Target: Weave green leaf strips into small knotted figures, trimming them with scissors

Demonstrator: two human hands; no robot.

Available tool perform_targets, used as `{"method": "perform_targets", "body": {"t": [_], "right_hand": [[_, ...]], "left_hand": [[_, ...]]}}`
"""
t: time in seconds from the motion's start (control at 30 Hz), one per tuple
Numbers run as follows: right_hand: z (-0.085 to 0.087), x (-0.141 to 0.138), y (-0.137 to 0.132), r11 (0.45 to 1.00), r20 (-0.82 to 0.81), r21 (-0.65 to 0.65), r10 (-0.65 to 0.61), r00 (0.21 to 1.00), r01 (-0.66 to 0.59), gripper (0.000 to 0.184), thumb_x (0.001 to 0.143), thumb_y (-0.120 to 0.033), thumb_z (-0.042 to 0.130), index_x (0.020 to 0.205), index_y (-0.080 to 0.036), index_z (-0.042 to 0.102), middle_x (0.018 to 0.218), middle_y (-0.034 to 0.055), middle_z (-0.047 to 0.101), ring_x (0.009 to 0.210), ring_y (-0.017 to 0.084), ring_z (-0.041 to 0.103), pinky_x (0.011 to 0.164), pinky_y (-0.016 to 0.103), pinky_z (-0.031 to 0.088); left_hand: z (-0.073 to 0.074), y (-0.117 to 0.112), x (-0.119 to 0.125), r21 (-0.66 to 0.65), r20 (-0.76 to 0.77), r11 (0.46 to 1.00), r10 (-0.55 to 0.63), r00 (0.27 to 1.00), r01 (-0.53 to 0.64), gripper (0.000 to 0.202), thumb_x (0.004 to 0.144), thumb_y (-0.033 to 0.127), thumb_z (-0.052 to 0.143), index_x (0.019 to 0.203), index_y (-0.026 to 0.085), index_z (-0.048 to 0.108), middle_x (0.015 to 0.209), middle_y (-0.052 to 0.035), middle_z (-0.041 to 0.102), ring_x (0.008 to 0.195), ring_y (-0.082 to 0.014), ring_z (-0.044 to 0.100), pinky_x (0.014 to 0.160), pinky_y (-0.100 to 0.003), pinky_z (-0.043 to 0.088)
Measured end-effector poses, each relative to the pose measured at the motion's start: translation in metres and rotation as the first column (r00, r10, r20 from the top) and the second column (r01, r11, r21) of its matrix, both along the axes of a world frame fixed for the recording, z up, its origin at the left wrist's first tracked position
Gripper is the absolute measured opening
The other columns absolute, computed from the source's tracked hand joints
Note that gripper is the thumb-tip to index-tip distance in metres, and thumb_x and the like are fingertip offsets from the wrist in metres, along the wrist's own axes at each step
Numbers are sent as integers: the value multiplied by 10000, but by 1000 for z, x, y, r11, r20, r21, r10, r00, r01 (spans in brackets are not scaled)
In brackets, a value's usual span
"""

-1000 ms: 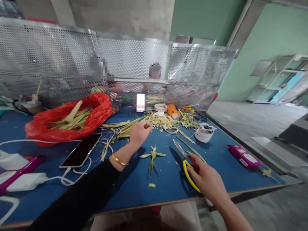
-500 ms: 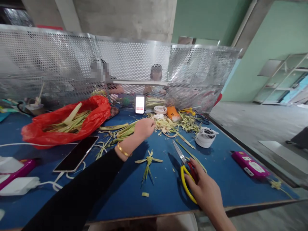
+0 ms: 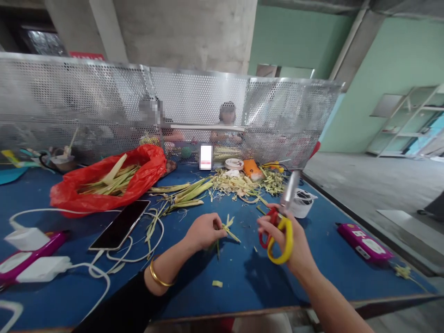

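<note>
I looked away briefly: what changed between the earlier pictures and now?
The left hand moved back from near the scrap pile and now pinches the plant-strip figure. The right hand, still holding the scissors, has raised them, blades swung upward. The red bag and dark-screened phone stayed put.

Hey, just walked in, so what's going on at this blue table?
Someone is doing handwork with leaf strips. Their left hand pinches a small leaf piece above the table, while the right hand holds scissors raised, blades pointing away from the person. Beyond the hands are a heap of trimmings and a red bag with more strips in it.
</note>
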State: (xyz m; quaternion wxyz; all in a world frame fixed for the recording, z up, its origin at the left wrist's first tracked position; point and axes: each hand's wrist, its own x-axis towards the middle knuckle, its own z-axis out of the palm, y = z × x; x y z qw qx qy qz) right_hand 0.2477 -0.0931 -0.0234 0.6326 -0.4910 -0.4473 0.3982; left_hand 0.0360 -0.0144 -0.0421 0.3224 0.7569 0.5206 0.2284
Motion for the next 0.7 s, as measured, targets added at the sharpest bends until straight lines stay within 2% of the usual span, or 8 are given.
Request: {"method": "perform_targets", "body": {"t": [0.1, 0.17, 0.23, 0.3, 0.4, 0.53, 0.7], "right_hand": [[10, -9, 43, 989, 13, -26, 143, 990, -143, 619, 485, -358, 897, 990, -197, 578, 715, 1, 680, 640, 167, 618, 660, 311, 501], [10, -14, 65, 973, 16, -86, 215, 976, -213, 600, 406, -307, 920, 899, -184, 602, 638, -21, 665, 651, 160, 618, 693, 300, 488], [7, -21, 79, 954, 11, -136, 271, 963, -267, 573, 395, -302, 918, 866, -175, 616, 616, -22, 665, 656, 160, 623, 686, 291, 478], [0, -28, 83, 935, -22, -163, 315, 949, -314, 545, 438, -325, 902, 881, -171, 625, 647, -9, 682, 655, 159, 629, 649, 274, 466], [-12, -34, 79, 917, -113, -174, 344, 932, -359, 530, 506, -316, 880, 948, -174, 625, 718, 2, 704, 642, 142, 627, 602, 241, 445], [-21, -34, 73, 907, -177, -189, 345, 922, -376, 555, 500, -251, 886, 982, -170, 625, 695, -20, 680, 594, 120, 604, 569, 219, 434], [-24, -37, 68, 888, -176, -215, 373, 911, -406, 540, 508, -246, 883, 973, -175, 616, 667, -41, 646, 539, 91, 560, 530, 202, 410]], "left_hand": [[4, 5, -3, -47, 215, 998, 55, 975, -46, 225, 629, 334, 693, 707, 213, 520, 659, 31, 627, 642, -157, 581, 616, -251, 409], [8, 8, -6, -125, 440, 987, 143, 887, -97, 289, 588, 306, 729, 739, 211, 501, 655, 44, 627, 641, -143, 590, 653, -254, 435], [12, 8, -8, -202, 594, 970, 233, 770, -137, 337, 540, 269, 765, 738, 207, 499, 612, 63, 601, 618, -132, 582, 662, -255, 442], [13, 6, -6, -239, 630, 958, 279, 725, -161, 345, 525, 245, 780, 739, 203, 512, 604, 69, 589, 607, -125, 575, 651, -251, 438], [12, 0, 0, -282, 613, 950, 285, 737, -133, 326, 517, 197, 779, 746, 196, 548, 639, 49, 615, 631, -131, 586, 655, -255, 444], [7, -4, 7, -347, 603, 935, 285, 745, -77, 303, 496, 166, 788, 724, 192, 590, 614, 29, 633, 625, -146, 594, 661, -276, 462], [6, -7, 9, -459, 640, 888, 335, 692, -6, 237, 545, 247, 808, 737, 181, 687, 760, -23, 704, 721, -149, 635, 736, -268, 468]]}}
